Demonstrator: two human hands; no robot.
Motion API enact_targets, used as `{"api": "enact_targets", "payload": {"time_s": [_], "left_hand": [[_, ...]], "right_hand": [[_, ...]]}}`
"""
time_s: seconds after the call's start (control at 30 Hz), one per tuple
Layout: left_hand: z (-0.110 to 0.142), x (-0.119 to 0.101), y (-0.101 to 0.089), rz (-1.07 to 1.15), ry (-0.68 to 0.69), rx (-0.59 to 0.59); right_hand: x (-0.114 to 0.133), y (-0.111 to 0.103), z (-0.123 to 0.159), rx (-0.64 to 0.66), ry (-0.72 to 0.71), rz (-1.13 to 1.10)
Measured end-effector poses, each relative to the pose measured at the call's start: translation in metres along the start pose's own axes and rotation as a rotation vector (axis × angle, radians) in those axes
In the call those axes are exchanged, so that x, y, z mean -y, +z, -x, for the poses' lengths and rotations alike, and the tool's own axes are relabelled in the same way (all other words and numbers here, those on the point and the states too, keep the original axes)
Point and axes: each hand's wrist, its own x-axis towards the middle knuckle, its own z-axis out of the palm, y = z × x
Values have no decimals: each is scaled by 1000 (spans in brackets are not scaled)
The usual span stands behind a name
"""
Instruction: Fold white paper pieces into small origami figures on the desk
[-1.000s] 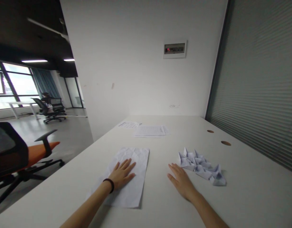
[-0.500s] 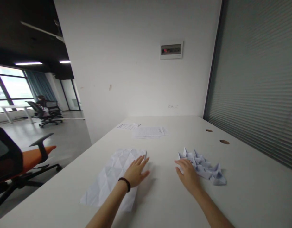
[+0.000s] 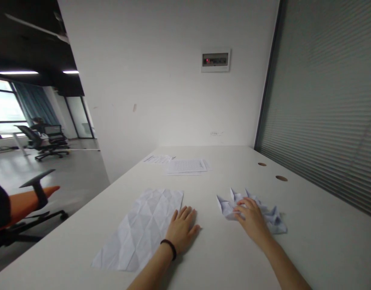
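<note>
Creased sheet (image 3: pixel 145 227), lower L-centre of frame: lies nearly flat, crease grid all over. Folded paper (image 3: pixel 274 221), lower R: smaller, pts sticking up. L hand (image 3: pixel 182 231), bottom centre, just beside sheet's R edge: palm down, fingers slightly spread, nothing held. R hand (image 3: pixel 252 219), lower R: fingers curled over folded paper; pinch vs. light touch, can't tell. Dark wristband (image 3: pixel 170 246) on L wrist. Risks (est.): too much R-hand pressure may crush pts; L forearm drag may skew sheet.

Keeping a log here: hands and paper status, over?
Left hand open at right edge of creased sheet. Right hand on folded paper. Printed sheets farther back, clear of both hands.
</note>
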Motion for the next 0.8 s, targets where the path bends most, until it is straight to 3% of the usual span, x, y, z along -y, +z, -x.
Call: {"api": "enact_targets", "payload": {"time_s": [0.1, 0.3, 0.5, 0.67, 0.8], "left_hand": [[0, -3, -2, 38, 12, -32], [2, -11, -2, 165, 186, -49], [2, -12, 0, 232, 231, -38], [3, -10, 2, 168, 168, 77], [2, -14, 6, 160, 124, 76]], "right_hand": [[17, -1, 1, 157, -114, -250], [45, 7, 12, 345, -111, -480], [46, 11, 15, 380, 1, -586], [50, 22, 13, 312, -84, -449], [55, 33, 13, 292, -70, -457]]}}
